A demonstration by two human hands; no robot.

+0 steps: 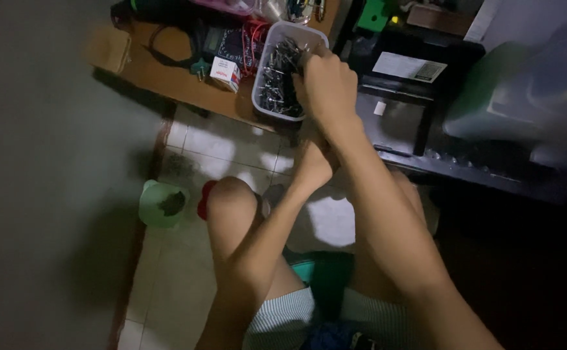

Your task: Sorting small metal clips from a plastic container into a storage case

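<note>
Just one cam here, strapped to the head and pointing steeply down

It looks past the person's own knees and forearms to the tiled floor (231, 146), with the wooden tabletop (167, 78) edge running across the top of the frame, so it faces forward and down. Pretty close in: the arms fill the middle, and the right hand (325, 84) sits high up near the top. No second view, so there's no overlap.

A tub (265, 97) of metal clips (277, 78) sits at the surface (167, 81) edge, a small box (226, 72) left of it, a cup (162, 204) on the floor (231, 146) below.
</note>
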